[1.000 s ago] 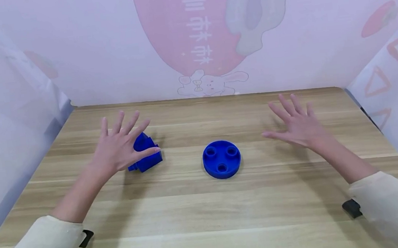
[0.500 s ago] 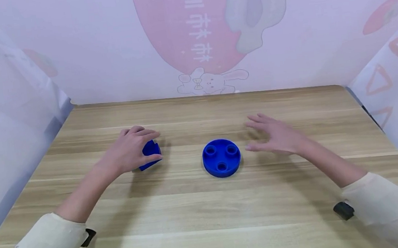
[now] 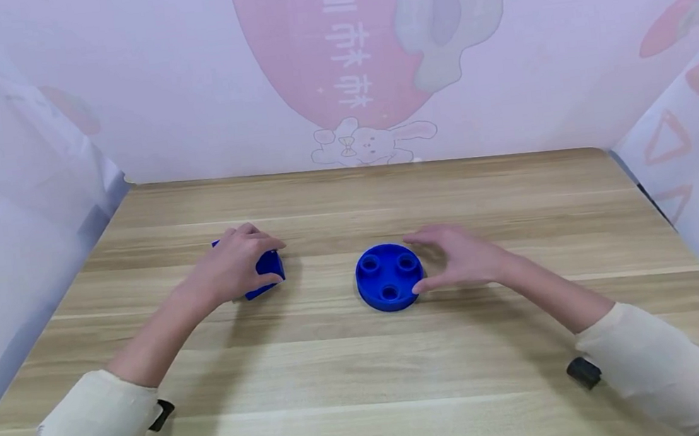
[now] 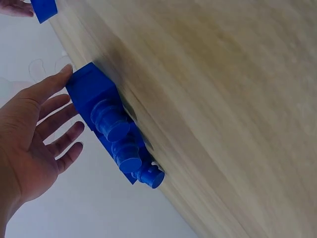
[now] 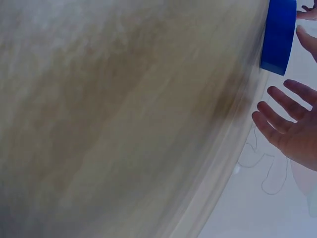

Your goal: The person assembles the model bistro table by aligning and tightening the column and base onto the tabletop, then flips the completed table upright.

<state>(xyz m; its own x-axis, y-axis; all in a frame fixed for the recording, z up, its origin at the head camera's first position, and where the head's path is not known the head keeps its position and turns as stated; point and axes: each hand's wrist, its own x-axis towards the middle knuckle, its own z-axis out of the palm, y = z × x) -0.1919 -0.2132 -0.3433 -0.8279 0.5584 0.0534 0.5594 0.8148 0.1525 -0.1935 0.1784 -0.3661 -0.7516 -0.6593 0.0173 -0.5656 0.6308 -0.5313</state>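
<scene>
A blue block (image 3: 270,265) lies on the left of the table, largely covered by my left hand (image 3: 235,262) in the head view. In the left wrist view it shows stepped round pegs (image 4: 110,120) on one side. There the left thumb is at the block's near corner, and the other fingers, loosely bent and spread, are partly behind it. A round blue base (image 3: 388,278) with three ring-shaped sockets sits mid-table. My right hand (image 3: 465,255) is beside its right edge, thumb and fingers apart. The right wrist view shows relaxed fingers (image 5: 277,111) near the base's side.
The wood-grain table (image 3: 340,375) ends at a back edge against a pale printed cloth (image 3: 182,86). More cloth hangs at both sides. Dark devices (image 3: 583,372) stick out beneath both light sleeves (image 3: 664,348).
My left hand has lowered from spread fingers to around the blue block. My right hand has moved left to the round base's edge. Both blue pieces look unmoved.
</scene>
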